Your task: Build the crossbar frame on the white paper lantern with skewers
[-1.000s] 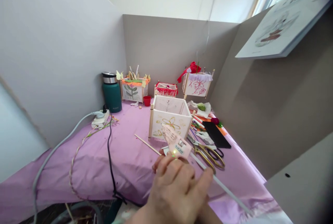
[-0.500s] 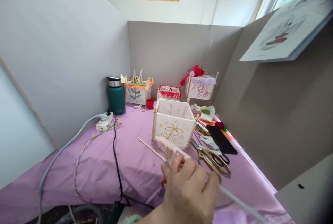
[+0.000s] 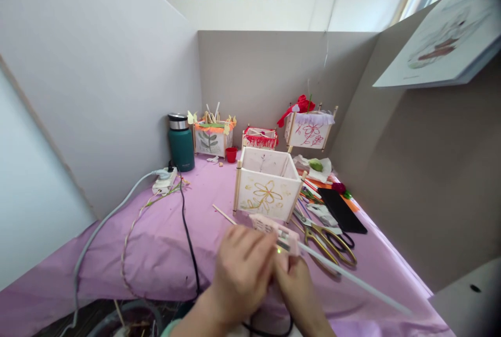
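A pale pink hot glue gun [image 3: 270,226] is held low in front of the white box, its nozzle end up and to the left. A long whitish glue stick [image 3: 352,278] runs out of its rear to the lower right. My left hand [image 3: 245,269] is closed against the gun's near side, its fingertips partly hidden. Wrapped round the lower part of the gun is my right hand [image 3: 295,282], thumb on top. A small light glows on the gun between the hands. Just beyond stands the open white box [image 3: 266,191] with stick corners and a yellow flower drawing.
Scissors [image 3: 329,243] and a black flat object [image 3: 342,211] lie at right. A thin stick [image 3: 224,214] lies left of the box. Behind are a green bottle [image 3: 181,146], a red cup [image 3: 231,155] and decorated boxes [image 3: 213,140]. Cables from a power strip [image 3: 164,181] cross the left side.
Before, one hand gripped the glue gun from above; now both hands are at it. The glue stick sits higher in view. The scene has shifted slightly right as the camera turned.
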